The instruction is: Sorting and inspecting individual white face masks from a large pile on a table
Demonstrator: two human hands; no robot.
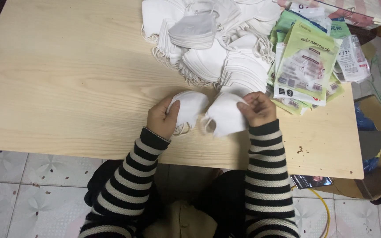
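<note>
Your left hand (162, 118) has its grip closed on a folded white mask (189, 108), thumb lying over the top face, the ear loops trailing out below at the table (67, 88) surface. Your right hand (257, 109) has its grip closed on a second white mask (225, 115), fingers curled over the upper right edge. The two masks sit just beside each other, near the front edge of the table, their inner edges almost touching.

Directly behind both hands lies a mask pile (212, 39): loose white masks, some stacked in fanned rows, with tangled ear loops along the left and front edges. One greyer mask (195, 30) rests on top of the pile. The front of the pile lies just beside your right fingers.

To the right of the pile is a stack of packets (305, 61): flat rectangular pouches, pale green and white, with printed panels and a picture of a mask on the face. The top packet stands tilted. A clear packet (353, 57) with red and white print lies at the stack's right edge.

Beyond the table's right edge you see a cardboard box (375, 145) and a yellow cable (323, 207) on the tiled floor (23, 176).
</note>
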